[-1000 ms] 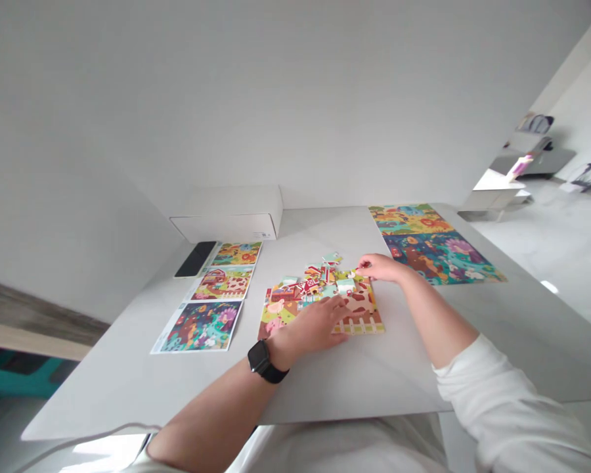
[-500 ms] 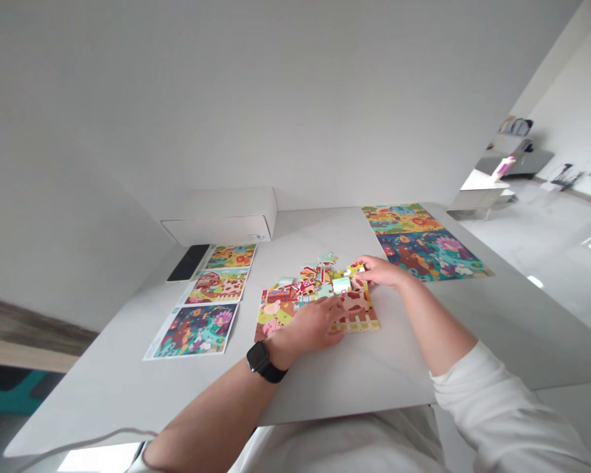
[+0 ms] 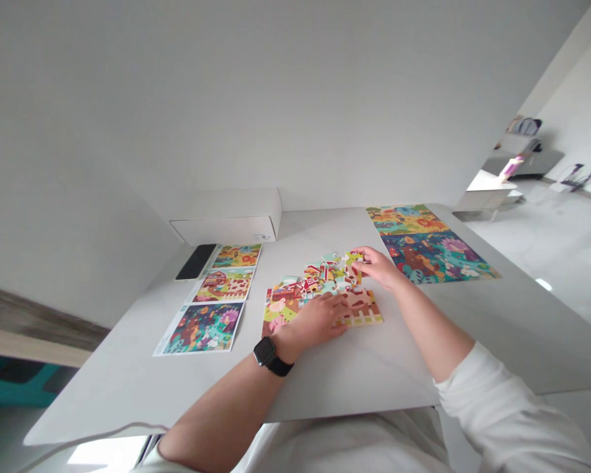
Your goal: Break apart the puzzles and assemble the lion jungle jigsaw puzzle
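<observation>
A partly joined farm jigsaw puzzle (image 3: 276,320) lies on the white table, showing pink animals, brown cow patches and a white fence. My left hand (image 3: 320,320), with a black watch on its wrist, rests flat across its middle and hides part of it. Loose puzzle pieces (image 3: 320,270), some with red barn parts, are heaped over the far edge. At the heap's right side, my right hand (image 3: 378,266) pinches a yellow-green puzzle piece (image 3: 353,258) between thumb and fingers. Fingers partly cover that piece.
To the left lie a reference sheet with several small pictures (image 3: 204,326) and a black phone (image 3: 196,261). Behind them a white box (image 3: 224,230) stands against the wall. Two picture boards or finished puzzles (image 3: 438,253) lie at the back right.
My right hand has moved slightly away from me with the yellow-green piece, off the joined part. My left hand stays on the puzzle. The whole view has shifted a little.
</observation>
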{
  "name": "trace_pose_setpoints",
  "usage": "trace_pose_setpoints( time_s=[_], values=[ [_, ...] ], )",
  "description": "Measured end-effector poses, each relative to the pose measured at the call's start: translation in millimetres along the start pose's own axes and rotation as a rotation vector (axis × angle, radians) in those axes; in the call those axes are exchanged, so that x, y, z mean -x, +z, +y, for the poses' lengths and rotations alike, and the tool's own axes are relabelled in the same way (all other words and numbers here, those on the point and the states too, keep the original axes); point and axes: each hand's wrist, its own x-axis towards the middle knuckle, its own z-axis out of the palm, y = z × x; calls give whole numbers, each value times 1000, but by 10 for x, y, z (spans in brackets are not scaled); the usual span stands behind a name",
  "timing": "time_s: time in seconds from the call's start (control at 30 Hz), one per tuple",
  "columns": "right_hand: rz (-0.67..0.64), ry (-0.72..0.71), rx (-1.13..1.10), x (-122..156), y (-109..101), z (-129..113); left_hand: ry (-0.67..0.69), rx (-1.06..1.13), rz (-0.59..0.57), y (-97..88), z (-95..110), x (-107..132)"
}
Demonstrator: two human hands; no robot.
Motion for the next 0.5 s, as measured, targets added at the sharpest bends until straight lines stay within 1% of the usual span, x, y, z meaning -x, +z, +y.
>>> trace_pose_setpoints(
  time_s=[0.03, 0.1, 0.17, 0.2, 0.23, 0.3, 0.33, 0.37, 0.4, 0.5],
  values=[
    [-23, -22, 33, -2, 87, 10, 8, -3, 3, -5, -1, 0],
    [-57, -61, 176, -12, 231, 41, 7, 2, 12, -10, -6, 1],
    [-55, -84, 268, -21, 314, 61, -37, 28, 48, -18, -19, -1],
    [-48, -85, 262, -21, 334, 60, -92, 46, 97, -25, -30, -3],
    [-48, -79, 222, -16, 346, 51, -168, 63, 171, -34, -46, -7],
    [-69, -51, 91, 10, 364, 12, -355, 106, 354, -57, -91, -16],
    [-89, -33, 20, 29, 378, -13, -437, 137, 428, -68, -118, -21],
    [-110, -14, -46, 51, 397, -37, -495, 182, 466, -76, -147, -27],
    [-133, 2, -106, 73, 422, -60, -533, 241, 465, -82, -176, -33],
    [-162, 24, -193, 117, 498, -96, -575, 385, 358, -79, -249, -51]
  ],
)
